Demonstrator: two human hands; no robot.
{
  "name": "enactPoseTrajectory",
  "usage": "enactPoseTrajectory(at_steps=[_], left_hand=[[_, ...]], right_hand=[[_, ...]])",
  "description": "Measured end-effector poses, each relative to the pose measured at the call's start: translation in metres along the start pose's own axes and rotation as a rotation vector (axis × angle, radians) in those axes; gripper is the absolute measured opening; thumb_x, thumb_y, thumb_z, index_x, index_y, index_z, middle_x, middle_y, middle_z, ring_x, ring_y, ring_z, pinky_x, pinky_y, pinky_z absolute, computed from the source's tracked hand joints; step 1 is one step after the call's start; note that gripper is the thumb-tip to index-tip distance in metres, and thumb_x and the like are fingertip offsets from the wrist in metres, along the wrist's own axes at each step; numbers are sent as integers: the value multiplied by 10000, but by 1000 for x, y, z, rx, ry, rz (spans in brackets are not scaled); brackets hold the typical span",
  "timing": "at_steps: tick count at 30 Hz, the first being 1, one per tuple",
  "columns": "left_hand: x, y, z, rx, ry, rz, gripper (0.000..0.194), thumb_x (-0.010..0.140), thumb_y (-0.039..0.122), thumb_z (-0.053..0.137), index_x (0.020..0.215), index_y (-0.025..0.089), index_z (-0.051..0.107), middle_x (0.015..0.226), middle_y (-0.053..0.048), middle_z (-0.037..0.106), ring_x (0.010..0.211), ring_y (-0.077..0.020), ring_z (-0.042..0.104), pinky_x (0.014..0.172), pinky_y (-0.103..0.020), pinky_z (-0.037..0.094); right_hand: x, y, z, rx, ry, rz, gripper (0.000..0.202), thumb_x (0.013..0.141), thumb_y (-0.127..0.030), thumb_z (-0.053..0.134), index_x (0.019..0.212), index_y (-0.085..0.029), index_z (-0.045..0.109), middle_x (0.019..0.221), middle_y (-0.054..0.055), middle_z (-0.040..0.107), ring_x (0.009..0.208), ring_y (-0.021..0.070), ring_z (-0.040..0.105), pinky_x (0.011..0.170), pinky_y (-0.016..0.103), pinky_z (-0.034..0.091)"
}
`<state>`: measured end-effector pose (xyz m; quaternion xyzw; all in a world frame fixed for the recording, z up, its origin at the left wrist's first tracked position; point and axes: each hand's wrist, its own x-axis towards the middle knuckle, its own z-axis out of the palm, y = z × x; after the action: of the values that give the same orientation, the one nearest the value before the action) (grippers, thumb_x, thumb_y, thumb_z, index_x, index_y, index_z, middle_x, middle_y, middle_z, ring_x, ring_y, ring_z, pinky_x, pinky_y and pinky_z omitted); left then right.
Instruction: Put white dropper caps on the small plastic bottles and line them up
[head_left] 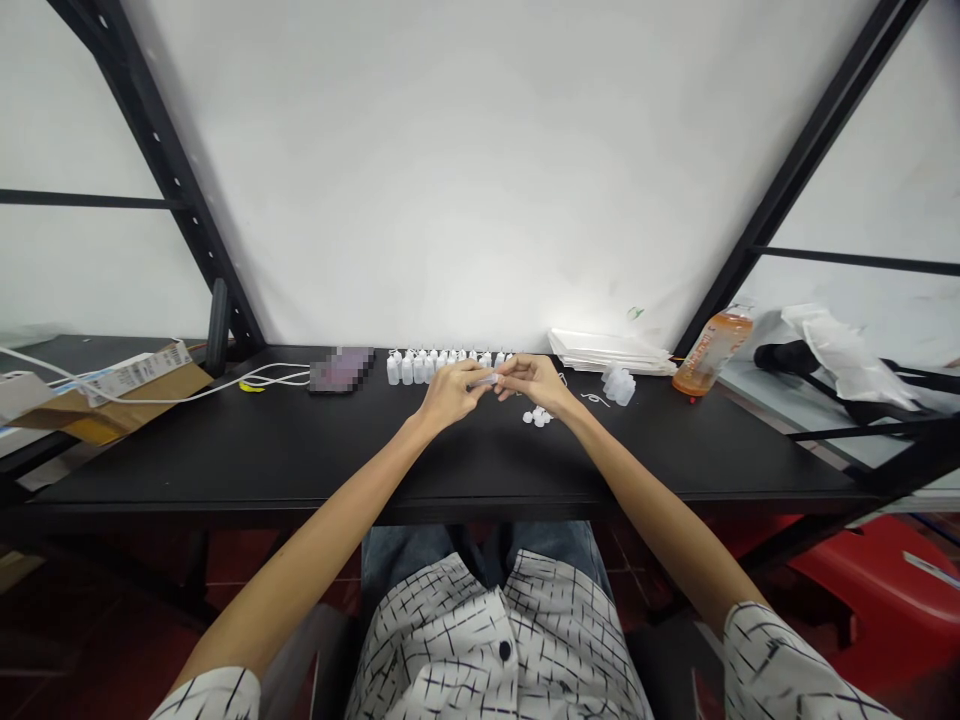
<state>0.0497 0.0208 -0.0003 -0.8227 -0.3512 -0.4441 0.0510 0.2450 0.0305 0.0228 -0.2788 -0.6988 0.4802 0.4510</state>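
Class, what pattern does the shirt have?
The shirt is white with dark crossing lines, best seen in the head view.

Bare left arm (pixel 322 545) and bare right arm (pixel 664 508) stretched forward, converging. Bare left hand (pixel 451 392) and bare right hand (pixel 535 382) close together, palms inward, fingers (pixel 517 367) curled, each held in pinch grip.

White woven-look shirt (pixel 450 640) crossed by thin, broken black lines in an uneven grid, with one round dark button (pixel 505 650) at the front. Loose short sleeves (pixel 780 650) repeat the pattern; hands (pixel 448 392) bare. Faded blue denim jeans (pixel 384 553).
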Motion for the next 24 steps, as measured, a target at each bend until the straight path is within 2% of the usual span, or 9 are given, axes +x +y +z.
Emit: enactPoseTrajectory(at_steps=[6,14,18,24], left_hand=[[-1,5,-3,97,41,66,263,935,207,528,1058,208,760,966,-81,737,798,-155,662,702,-255,502],[4,14,-7,-29,-20,-132,254,885,258,605,1080,176,746,970,-76,733,777,-169,654,700,-279,520],[5,9,-6,-61,-72,-150,226,896,280,605,1037,193,759,934,-63,739,757,-173,649,676,-282,518],[4,4,-6,-107,-49,-125,224,884,256,637,1047,183,773,986,-78,742,804,-178,667,668,-276,521]], right_hand=[[1,-2,2,61,38,2,433,577,-436,906,776,-145,654,713,28,676,684,172,681,649,347,626],[3,-4,-3,-16,61,-44,424,614,-452,877,837,-154,673,734,34,674,692,180,679,635,345,621],[3,-1,-4,-44,40,-23,456,621,-457,870,914,-158,691,772,50,693,696,192,691,605,336,615],[1,-1,-4,-74,-28,5,447,641,-472,856,882,-130,699,735,65,706,670,194,698,586,321,600]])
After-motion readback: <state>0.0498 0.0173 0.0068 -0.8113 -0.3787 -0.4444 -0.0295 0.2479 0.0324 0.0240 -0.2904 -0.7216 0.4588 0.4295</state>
